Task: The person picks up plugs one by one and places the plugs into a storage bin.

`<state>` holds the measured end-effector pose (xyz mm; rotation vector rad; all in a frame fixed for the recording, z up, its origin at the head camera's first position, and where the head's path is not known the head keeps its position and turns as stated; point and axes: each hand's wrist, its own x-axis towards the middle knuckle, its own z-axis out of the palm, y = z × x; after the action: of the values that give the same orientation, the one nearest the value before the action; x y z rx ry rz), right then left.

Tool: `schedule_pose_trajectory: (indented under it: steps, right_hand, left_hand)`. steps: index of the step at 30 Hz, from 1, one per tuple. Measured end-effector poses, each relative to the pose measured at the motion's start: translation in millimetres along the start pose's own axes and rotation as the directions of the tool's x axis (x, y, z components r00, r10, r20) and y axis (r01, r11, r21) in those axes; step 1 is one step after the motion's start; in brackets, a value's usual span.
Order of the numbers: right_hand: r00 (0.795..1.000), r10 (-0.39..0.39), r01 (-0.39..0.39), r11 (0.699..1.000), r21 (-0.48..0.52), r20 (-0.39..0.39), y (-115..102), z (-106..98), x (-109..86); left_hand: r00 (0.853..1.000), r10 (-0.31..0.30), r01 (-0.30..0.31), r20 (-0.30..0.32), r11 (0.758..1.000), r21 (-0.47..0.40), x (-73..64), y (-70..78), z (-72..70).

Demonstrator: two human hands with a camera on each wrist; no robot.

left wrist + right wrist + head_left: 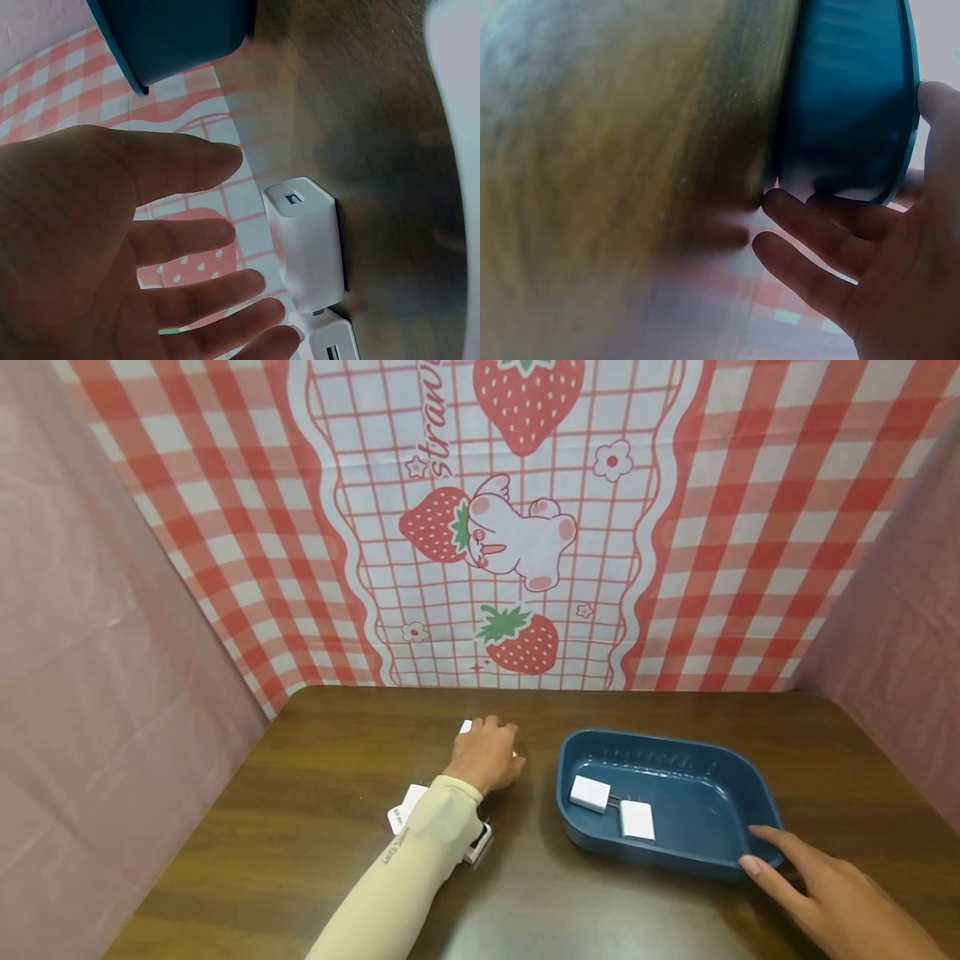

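My left hand (487, 753) reaches over the table with its fingers spread, and nothing shows in its palm in the left wrist view. Just beyond its fingertips stands a white USB charger (307, 247), with a second charger (332, 339) against it. In the head view this hand mostly hides them. A blue plastic bin (697, 856) stands to the right, holding two white chargers, one lying on its side (590, 793) and one near the front wall (637, 820). My right hand (847, 893) pinches the bin's near right corner between thumb and index finger, other fingers outside the wall.
More white chargers lie by my left forearm, one (408, 802) left of the sleeve and one (480, 843) right of it, both partly covered. A checked strawberry cloth (517, 527) hangs behind the brown wooden table (300, 827). Pink cloth (112, 652) hangs at the sides.
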<state>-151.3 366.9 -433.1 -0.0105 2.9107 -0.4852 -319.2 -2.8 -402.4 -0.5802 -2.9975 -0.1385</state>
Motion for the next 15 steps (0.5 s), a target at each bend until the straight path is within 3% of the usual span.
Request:
schedule_pose_trajectory:
  steps: [5,15]
  right_hand:
    - [1.0,0.005,-0.005,1.0,-0.002,0.02,0.1,0.5,1.5]
    - [1.0,-0.007,0.007,1.0,0.001,-0.003,0.4,-0.1,-0.2]
  left_hand:
    - [0.998,-0.023,0.023,0.052,1.0,-0.014,1.3,1.0,3.5]
    - [0.999,-0.011,0.01,0.03,1.0,0.015,4.8,1.3,5.9]
